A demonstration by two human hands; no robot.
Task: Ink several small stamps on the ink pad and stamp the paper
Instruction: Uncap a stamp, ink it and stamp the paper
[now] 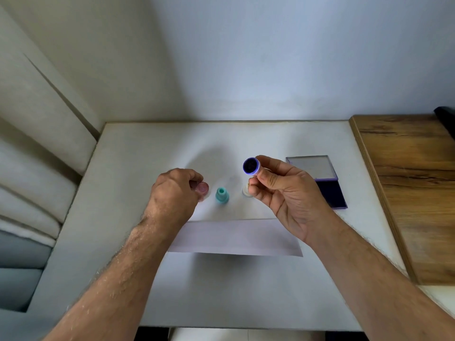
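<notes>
My right hand (285,193) holds a small purple stamp (251,166) between thumb and fingers, lifted above the table with its dark inked face turned up toward me. My left hand (174,193) grips a pink stamp (202,189) that rests low over the far edge of the white paper (236,238). A teal stamp (222,195) stands upright on the table between my hands. A whitish stamp (247,190) stands partly hidden behind my right fingers. The ink pad (331,193) lies open to the right, its clear lid (310,167) raised behind the dark blue pad.
The white table (128,168) meets a wall at the back. A wooden board (416,193) adjoins the table on the right, with a dark object (446,120) at its far corner. Cushioned upholstery (37,168) runs along the left side.
</notes>
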